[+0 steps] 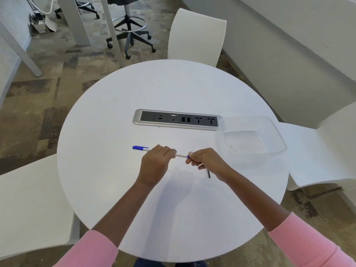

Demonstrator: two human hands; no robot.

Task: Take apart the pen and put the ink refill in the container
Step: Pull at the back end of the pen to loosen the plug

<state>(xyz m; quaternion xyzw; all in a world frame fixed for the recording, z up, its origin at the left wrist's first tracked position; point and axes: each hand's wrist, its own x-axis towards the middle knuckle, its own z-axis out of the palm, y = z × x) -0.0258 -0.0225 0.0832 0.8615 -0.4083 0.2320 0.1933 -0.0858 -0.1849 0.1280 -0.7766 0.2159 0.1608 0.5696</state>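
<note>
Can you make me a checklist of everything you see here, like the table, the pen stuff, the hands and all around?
Surface: round white table with a socket panel set into its middle.
Job's things: white pen, blue cap on, held level above the table; clear container, empty, on the right side.
Clutter: a thin dark stick beside the right hand; cannot tell what it is.
Grippers: left hand closed round the pen's barrel; right hand pinching its blue tip end.
Cables: one white cable on the floor far left.
Surroundings: three white chairs, a wheeled stool, patterned carpet.
</note>
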